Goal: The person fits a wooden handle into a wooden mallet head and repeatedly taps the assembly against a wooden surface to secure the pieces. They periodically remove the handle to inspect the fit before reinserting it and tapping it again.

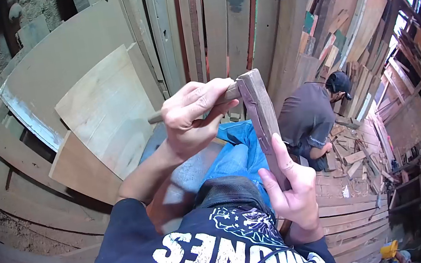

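My left hand (194,115) is closed around a slim wooden stick (228,94), whose far end pokes out to the left past my knuckles. The stick meets the upper end of a thicker wooden bar (260,110) at roughly a right angle. Dark splits and marks run along the bar's face. Lower down, my right hand (294,187) grips the bar between thumb and forefinger, with the forefinger laid along its edge. Both pieces are held up in front of my lap, over blue jeans (233,155).
Plywood sheets (109,108) lean on the left, and tall planks (216,27) stand ahead. At right a person (309,117) in a dark cap crouches by scattered wood scraps (353,156). A yellow container (389,250) sits at the lower right.
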`<act>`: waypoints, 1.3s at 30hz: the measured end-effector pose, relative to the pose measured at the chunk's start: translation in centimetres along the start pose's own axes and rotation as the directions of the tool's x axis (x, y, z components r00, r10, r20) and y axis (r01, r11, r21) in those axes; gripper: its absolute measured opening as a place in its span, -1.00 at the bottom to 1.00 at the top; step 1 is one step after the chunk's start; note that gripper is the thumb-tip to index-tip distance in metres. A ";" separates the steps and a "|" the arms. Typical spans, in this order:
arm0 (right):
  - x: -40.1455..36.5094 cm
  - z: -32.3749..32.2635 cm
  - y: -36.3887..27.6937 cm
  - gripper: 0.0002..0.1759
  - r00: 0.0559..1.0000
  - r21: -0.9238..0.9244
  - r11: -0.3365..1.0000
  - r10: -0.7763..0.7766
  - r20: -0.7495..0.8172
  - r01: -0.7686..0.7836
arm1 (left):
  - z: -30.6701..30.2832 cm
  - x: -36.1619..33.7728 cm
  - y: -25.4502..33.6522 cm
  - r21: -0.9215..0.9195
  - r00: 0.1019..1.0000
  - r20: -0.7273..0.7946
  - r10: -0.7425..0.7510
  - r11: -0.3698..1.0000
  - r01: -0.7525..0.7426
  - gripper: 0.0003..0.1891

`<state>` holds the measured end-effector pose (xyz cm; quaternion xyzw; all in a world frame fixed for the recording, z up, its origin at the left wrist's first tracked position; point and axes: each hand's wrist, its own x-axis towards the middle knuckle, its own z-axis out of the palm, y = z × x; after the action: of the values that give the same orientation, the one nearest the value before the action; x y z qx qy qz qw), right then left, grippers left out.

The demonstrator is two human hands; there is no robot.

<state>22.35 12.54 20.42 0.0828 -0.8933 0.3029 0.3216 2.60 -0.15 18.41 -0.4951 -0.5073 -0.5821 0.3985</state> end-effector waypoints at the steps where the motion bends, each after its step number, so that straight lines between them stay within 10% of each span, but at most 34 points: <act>1: 0.1 -0.1 0.1 -0.31 1.000 -0.001 1.000 0.000 0.010 0.000 | 0.1 -0.1 0.1 0.013 1.000 0.006 -0.006 1.000 0.006 -0.56; 13: -1.2 0.1 1.7 -0.34 0.999 0.170 0.984 0.041 0.024 -0.044 | 0.0 -1.1 -0.6 -0.329 0.906 0.202 -0.373 0.845 0.421 -0.59; 39: -2.5 0.3 2.8 -0.36 0.995 0.228 0.970 0.068 0.071 -0.083 | -1.3 -3.8 -2.4 -0.329 0.937 0.327 -0.120 0.915 0.232 -0.60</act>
<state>23.22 14.54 17.28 0.0949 -0.8643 0.4136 0.2702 0.77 -1.21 14.20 -0.5944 -0.4885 -0.6174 0.1638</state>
